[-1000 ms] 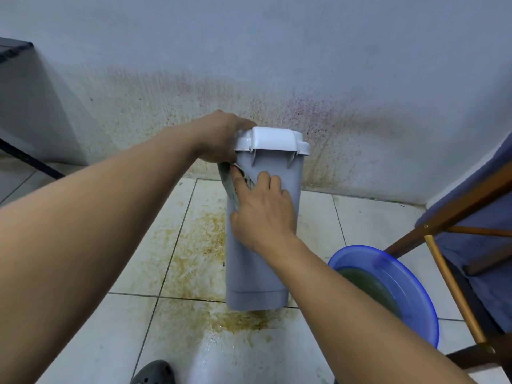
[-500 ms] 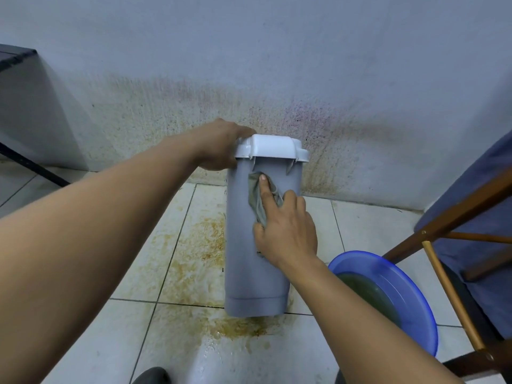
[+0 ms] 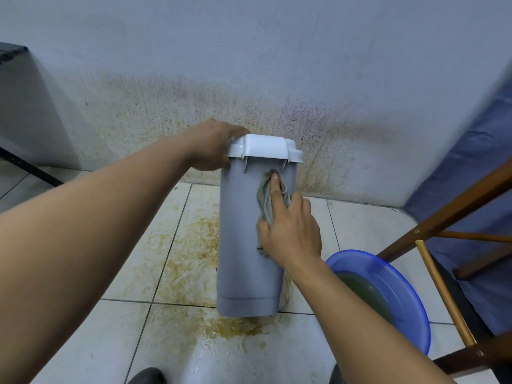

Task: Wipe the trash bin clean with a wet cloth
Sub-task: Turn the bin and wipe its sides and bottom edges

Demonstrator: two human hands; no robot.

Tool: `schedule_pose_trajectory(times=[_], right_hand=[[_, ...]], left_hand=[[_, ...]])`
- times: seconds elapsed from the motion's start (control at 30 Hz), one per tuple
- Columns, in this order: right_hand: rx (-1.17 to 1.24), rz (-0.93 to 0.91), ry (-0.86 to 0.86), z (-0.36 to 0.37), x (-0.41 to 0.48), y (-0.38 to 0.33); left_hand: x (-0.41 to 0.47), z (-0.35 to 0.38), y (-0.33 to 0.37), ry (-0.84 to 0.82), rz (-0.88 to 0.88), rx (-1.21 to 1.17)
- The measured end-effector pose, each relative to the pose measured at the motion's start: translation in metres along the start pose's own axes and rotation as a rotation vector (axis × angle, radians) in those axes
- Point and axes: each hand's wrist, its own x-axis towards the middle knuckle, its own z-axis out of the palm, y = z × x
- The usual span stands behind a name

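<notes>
Stained white floor tiles (image 3: pixel 83 314) under tall grey plastic trash bin (image 3: pixel 243 245). Left hand (image 3: pixel 213 146) closed on white lid rim (image 3: pixel 263 148), steadying. Right hand (image 3: pixel 291 234), index extended, pressing damp grey cloth (image 3: pixel 264 198) flat against upper side. Blue basin (image 3: pixel 388 295) near for rinsing.

A pale blue-grey wall (image 3: pixel 249 51) stained brown and reddish low down; white floor tiles (image 3: pixel 368 228) smeared with brown grime; a wooden chair frame (image 3: pixel 443 217) at right.
</notes>
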Motion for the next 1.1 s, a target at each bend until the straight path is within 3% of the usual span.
schedule_pose_trajectory(times=[0.33,0.7,0.9,1.1], right_hand=[[0.199,0.132,0.02,-0.004,0.01,0.009],[0.171,0.209,0.084,0.006,0.012,0.009],[0.027,0.09,-0.016,0.057,-0.071,0.009],[0.071,-0.146,-0.116,0.087,-0.149,0.019]], left_hand=[[0.001,0.003,0.0,0.009,-0.016,-0.014],[0.008,0.005,0.002,0.041,-0.007,0.006],[0.008,0.005,-0.001,0.065,-0.015,0.017],[0.005,0.005,0.001,0.069,-0.022,0.013]])
